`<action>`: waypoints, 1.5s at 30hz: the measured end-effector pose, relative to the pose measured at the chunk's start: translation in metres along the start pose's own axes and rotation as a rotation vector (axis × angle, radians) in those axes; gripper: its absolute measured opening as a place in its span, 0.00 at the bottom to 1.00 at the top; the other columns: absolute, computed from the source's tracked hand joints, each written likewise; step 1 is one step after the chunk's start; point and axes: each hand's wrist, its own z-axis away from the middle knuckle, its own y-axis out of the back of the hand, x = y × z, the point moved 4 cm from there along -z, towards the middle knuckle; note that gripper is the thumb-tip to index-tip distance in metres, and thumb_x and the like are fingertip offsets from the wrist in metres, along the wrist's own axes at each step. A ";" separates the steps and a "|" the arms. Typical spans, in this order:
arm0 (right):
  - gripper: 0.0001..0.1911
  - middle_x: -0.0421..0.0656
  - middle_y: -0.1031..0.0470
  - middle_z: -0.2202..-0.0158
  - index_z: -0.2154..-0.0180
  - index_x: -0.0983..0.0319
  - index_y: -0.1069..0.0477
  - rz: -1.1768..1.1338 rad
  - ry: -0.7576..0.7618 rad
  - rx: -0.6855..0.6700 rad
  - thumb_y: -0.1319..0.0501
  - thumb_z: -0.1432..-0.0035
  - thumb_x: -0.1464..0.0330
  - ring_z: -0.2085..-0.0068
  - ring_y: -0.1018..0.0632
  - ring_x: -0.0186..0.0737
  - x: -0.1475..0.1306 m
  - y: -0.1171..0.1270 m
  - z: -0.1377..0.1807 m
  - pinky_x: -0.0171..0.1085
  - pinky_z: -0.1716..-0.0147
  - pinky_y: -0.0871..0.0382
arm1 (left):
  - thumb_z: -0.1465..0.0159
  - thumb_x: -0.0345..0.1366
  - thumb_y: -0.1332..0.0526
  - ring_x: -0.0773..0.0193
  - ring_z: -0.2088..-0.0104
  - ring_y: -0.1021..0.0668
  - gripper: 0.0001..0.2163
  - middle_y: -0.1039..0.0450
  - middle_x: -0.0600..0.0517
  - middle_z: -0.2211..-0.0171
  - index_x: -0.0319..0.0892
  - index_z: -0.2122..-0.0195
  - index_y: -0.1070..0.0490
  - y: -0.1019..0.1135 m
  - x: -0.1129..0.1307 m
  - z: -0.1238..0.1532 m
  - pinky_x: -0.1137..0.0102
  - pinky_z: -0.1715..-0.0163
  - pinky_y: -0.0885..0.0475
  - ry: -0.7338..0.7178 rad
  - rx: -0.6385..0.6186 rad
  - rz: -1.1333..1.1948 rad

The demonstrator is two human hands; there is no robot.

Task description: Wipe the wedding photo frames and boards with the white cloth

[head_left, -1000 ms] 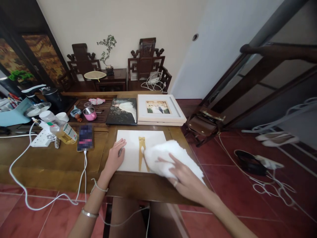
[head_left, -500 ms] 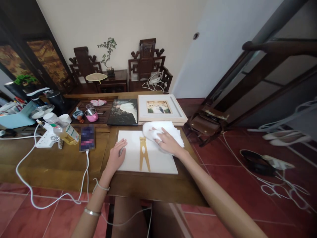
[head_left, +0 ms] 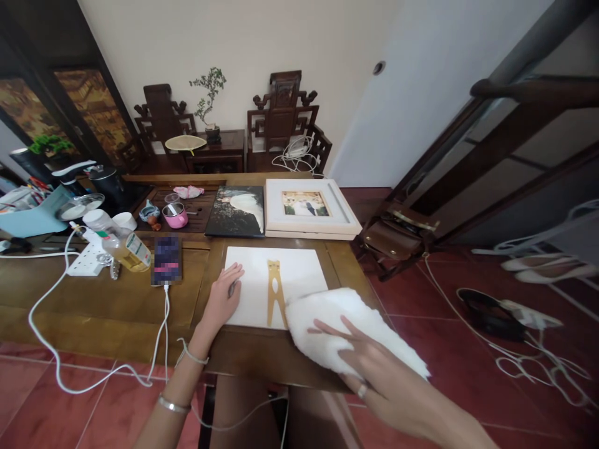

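Note:
A flat white panel (head_left: 248, 268) with a tan cat-like figure (head_left: 275, 290) on it lies on the wooden table. My left hand (head_left: 224, 296) rests on the panel's left edge, fingers stretched out and holding nothing. Over the panel's lower right corner and the table's front edge is a fluffy white cloth (head_left: 322, 312). My right hand (head_left: 369, 358) grips this cloth from above, with some fingers spread across it. The cloth hides the panel's corner.
Behind the panel are a dark wedding picture (head_left: 236, 212) and a cream-framed photo (head_left: 306, 202). Left stand a phone (head_left: 166, 259) on a white cable, an oil-coloured bottle (head_left: 131, 249), a power strip (head_left: 88, 259) and a pink cup (head_left: 175, 215). A brown bag (head_left: 395, 237) is beyond the right edge.
My right hand has drawn the white cloth from the panel's upper right toward me, down past its lower right corner. My left hand stays on the panel's left edge.

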 end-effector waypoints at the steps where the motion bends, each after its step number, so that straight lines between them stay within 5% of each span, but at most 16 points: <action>1: 0.12 0.45 0.33 0.43 0.67 0.59 0.29 -0.006 -0.008 -0.012 0.48 0.49 0.76 0.39 0.38 0.48 0.004 0.002 -0.003 0.52 0.38 0.49 | 0.37 0.29 0.48 0.58 0.42 0.32 0.15 0.30 0.46 0.47 0.42 0.52 0.29 0.000 0.000 0.000 0.53 0.40 0.42 0.000 0.004 0.003; 9: 0.12 0.48 0.26 0.50 0.69 0.61 0.30 0.009 -0.212 0.206 0.51 0.41 0.69 0.45 0.31 0.53 0.072 0.019 -0.102 0.55 0.41 0.47 | 0.38 0.29 0.47 0.58 0.43 0.31 0.15 0.29 0.45 0.48 0.42 0.52 0.28 0.002 0.000 -0.001 0.53 0.40 0.42 0.004 0.009 0.019; 12: 0.15 0.50 0.23 0.56 0.65 0.63 0.30 0.014 -0.274 0.292 0.55 0.39 0.70 0.46 0.30 0.52 0.066 0.015 -0.132 0.59 0.41 0.54 | 0.38 0.29 0.47 0.59 0.43 0.31 0.15 0.29 0.45 0.48 0.41 0.52 0.28 0.002 -0.002 -0.002 0.54 0.40 0.41 0.007 0.006 0.018; 14: 0.15 0.52 0.26 0.52 0.63 0.65 0.30 0.018 -0.254 0.323 0.55 0.40 0.72 0.41 0.35 0.52 0.047 0.004 -0.140 0.61 0.40 0.59 | 0.38 0.29 0.47 0.59 0.42 0.32 0.15 0.29 0.45 0.47 0.41 0.51 0.28 0.002 -0.002 -0.002 0.55 0.40 0.42 0.002 0.005 0.014; 18: 0.12 0.55 0.38 0.41 0.66 0.66 0.27 0.022 -0.014 0.261 0.48 0.50 0.75 0.36 0.48 0.55 -0.015 -0.026 -0.121 0.64 0.40 0.69 | 0.38 0.29 0.47 0.59 0.42 0.32 0.16 0.30 0.45 0.46 0.40 0.50 0.29 0.003 -0.003 -0.002 0.55 0.39 0.43 0.006 -0.006 0.005; 22: 0.11 0.50 0.38 0.40 0.69 0.62 0.26 -0.086 0.191 0.129 0.45 0.55 0.74 0.36 0.46 0.52 -0.060 -0.042 -0.074 0.60 0.38 0.72 | 0.38 0.29 0.47 0.59 0.42 0.33 0.16 0.31 0.46 0.46 0.42 0.49 0.30 0.003 -0.002 -0.002 0.55 0.39 0.42 0.005 -0.029 0.020; 25: 0.11 0.48 0.29 0.47 0.69 0.61 0.27 -0.173 0.203 0.107 0.46 0.54 0.75 0.40 0.37 0.48 -0.055 -0.035 -0.051 0.54 0.36 0.62 | 0.37 0.30 0.47 0.59 0.42 0.33 0.16 0.30 0.45 0.46 0.41 0.50 0.29 0.003 -0.001 -0.002 0.55 0.40 0.42 0.003 -0.020 0.015; 30: 0.14 0.50 0.26 0.52 0.63 0.62 0.28 -0.105 -0.132 0.228 0.51 0.39 0.66 0.41 0.35 0.53 0.004 -0.010 -0.079 0.50 0.48 0.36 | 0.37 0.31 0.47 0.59 0.42 0.32 0.15 0.29 0.46 0.47 0.42 0.51 0.28 0.003 -0.003 -0.002 0.55 0.40 0.41 -0.014 0.013 0.026; 34: 0.18 0.53 0.28 0.49 0.57 0.65 0.29 0.034 -0.218 0.273 0.54 0.37 0.66 0.40 0.37 0.54 0.017 0.002 -0.143 0.55 0.43 0.46 | 0.35 0.30 0.52 0.61 0.44 0.30 0.17 0.30 0.46 0.46 0.42 0.50 0.30 0.005 -0.008 -0.002 0.59 0.41 0.39 0.014 0.086 0.040; 38: 0.14 0.53 0.34 0.43 0.57 0.65 0.28 0.064 -0.071 0.259 0.46 0.43 0.69 0.37 0.43 0.52 -0.017 -0.010 -0.181 0.58 0.39 0.64 | 0.34 0.30 0.55 0.60 0.43 0.31 0.19 0.33 0.43 0.45 0.39 0.44 0.36 0.013 -0.013 0.000 0.60 0.42 0.38 0.071 0.215 0.015; 42: 0.10 0.50 0.34 0.43 0.65 0.63 0.25 0.044 0.226 0.179 0.43 0.49 0.71 0.36 0.44 0.47 -0.050 -0.028 -0.155 0.53 0.37 0.66 | 0.33 0.32 0.55 0.59 0.43 0.32 0.19 0.35 0.43 0.44 0.40 0.43 0.39 0.018 -0.015 0.003 0.60 0.42 0.39 0.120 0.305 0.008; 45: 0.09 0.48 0.31 0.45 0.68 0.61 0.26 -0.040 0.337 0.129 0.44 0.50 0.72 0.39 0.37 0.44 -0.041 -0.024 -0.109 0.50 0.36 0.62 | 0.33 0.33 0.55 0.58 0.44 0.32 0.18 0.33 0.43 0.46 0.40 0.44 0.37 0.017 -0.015 0.002 0.60 0.42 0.38 0.135 0.324 -0.006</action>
